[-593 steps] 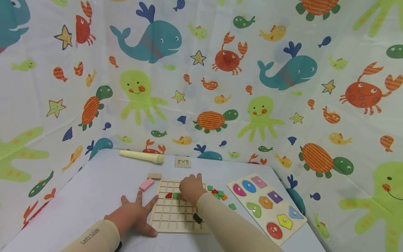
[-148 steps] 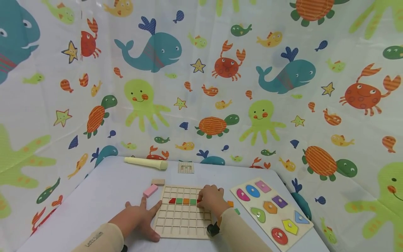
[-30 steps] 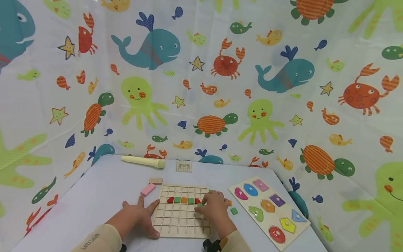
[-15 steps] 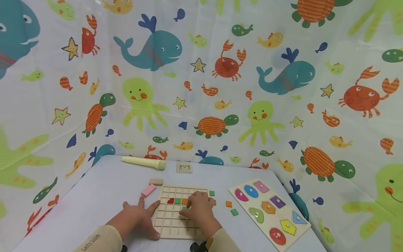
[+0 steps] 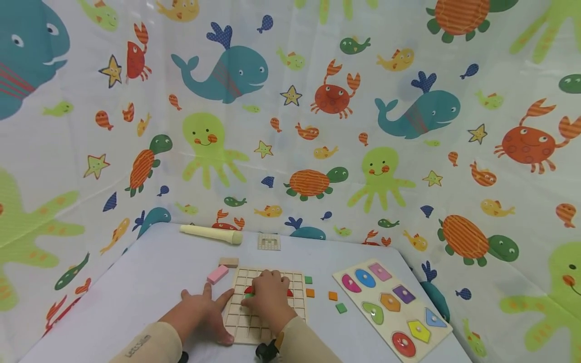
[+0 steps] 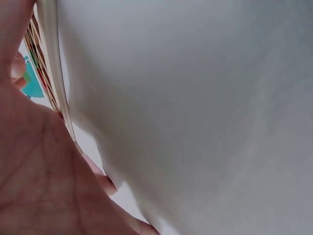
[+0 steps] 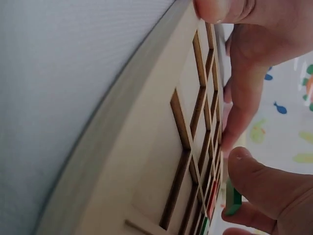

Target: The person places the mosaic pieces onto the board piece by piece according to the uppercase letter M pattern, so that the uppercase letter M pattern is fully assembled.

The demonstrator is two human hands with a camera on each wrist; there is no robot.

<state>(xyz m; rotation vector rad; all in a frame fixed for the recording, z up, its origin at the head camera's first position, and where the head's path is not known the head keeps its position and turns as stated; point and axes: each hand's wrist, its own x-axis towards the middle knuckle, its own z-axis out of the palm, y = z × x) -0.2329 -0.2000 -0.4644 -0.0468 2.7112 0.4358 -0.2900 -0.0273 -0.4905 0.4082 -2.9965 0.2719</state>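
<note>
A wooden grid board [image 5: 245, 325] lies on the table. My left hand [image 5: 201, 311] is spread at its left edge, with thumb and fingertips at the border; in the right wrist view its thumb [image 7: 212, 7] lies at the board's rim. My right hand [image 5: 272, 297] is over the upper left of the grid and pinches a small green square tile [image 7: 233, 198] between thumb and fingers, just below the coloured row. Two red quarter-round tiles show in that row, a left one [image 5: 247, 290] and a right one [image 5: 289, 292]; the hand covers the middle.
Right of the board lie loose green tiles [image 5: 341, 308] and orange tiles [image 5: 333, 296]. Further right is a knobbed shape puzzle [image 5: 381, 312]. Behind stand a pink block [image 5: 218, 274], a wooden block [image 5: 229, 262], a cream toy microphone [image 5: 211, 234] and a small patterned card [image 5: 269, 242].
Over the last second my right hand has moved left across the board with the green tile. Earlier, the row grew rightward to its right red tile. My left hand has stayed at the board's edge.
</note>
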